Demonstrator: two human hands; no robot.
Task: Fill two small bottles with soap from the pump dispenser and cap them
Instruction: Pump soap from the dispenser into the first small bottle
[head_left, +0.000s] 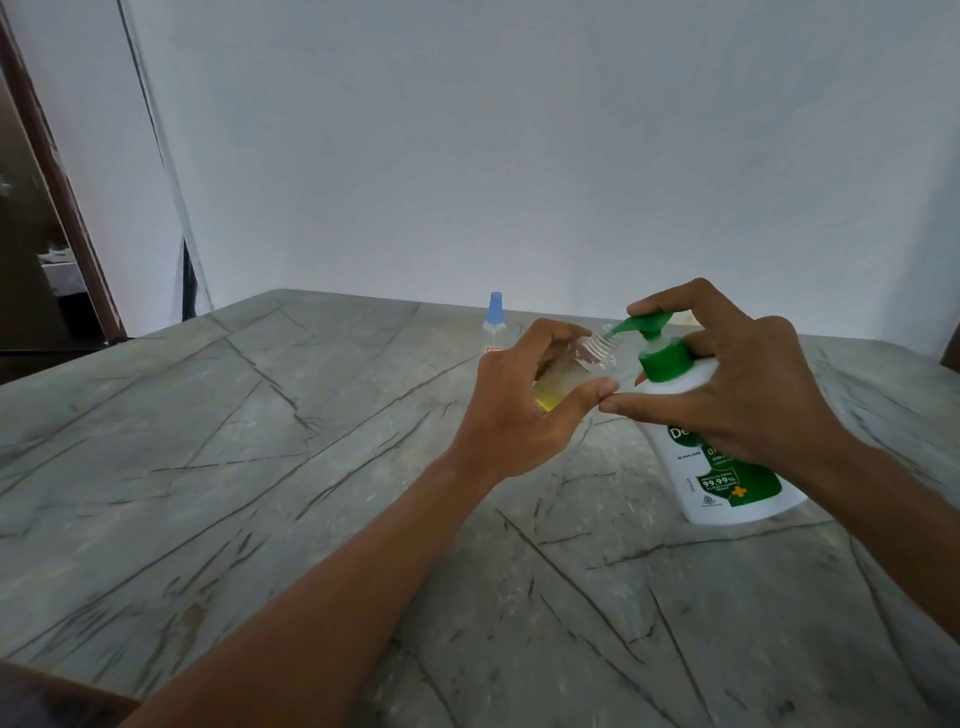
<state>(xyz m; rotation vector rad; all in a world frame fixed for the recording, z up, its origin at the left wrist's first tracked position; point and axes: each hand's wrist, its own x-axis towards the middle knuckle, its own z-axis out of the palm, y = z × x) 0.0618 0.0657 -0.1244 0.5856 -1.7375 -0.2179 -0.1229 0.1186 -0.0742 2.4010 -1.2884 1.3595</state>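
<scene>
Step in hand: filling the first small bottle, judged from the yellow soap already pooled in its lower part.
Left hand (524, 395): clamped around the small clear bottle (563, 376), thumb on the near side and fingers curled over the far side; the bottle is held above the table, tilted so its threaded open neck points right toward the spout.
Right hand (737, 374): closed on the pump dispenser (722, 467), fingertips resting on top of the green pump head (647, 321) and the thumb stretched left until it touches the left thumb.
Spout and neck: the spout tip sits right at the bottle's mouth; whether it is inside the opening is too fine to tell.
Dispenser: a white bottle with a green label, standing on the grey marble table (260, 467) at the right and leaning left toward the small bottle.
Second bottle: a clear one with a pale blue cap (495, 304) stands upright on the far side of the table, just beyond the left hand, already capped.
Risk, spill: if the neck drifts off the spout as the pump goes down, soap would run over the fingers and table.
Risk, tipping: a hard press on the leaning dispenser could slide its base.
Risk, overfill: the tilt lowers the mouth, so soap could escape before the bottle is full.
</scene>
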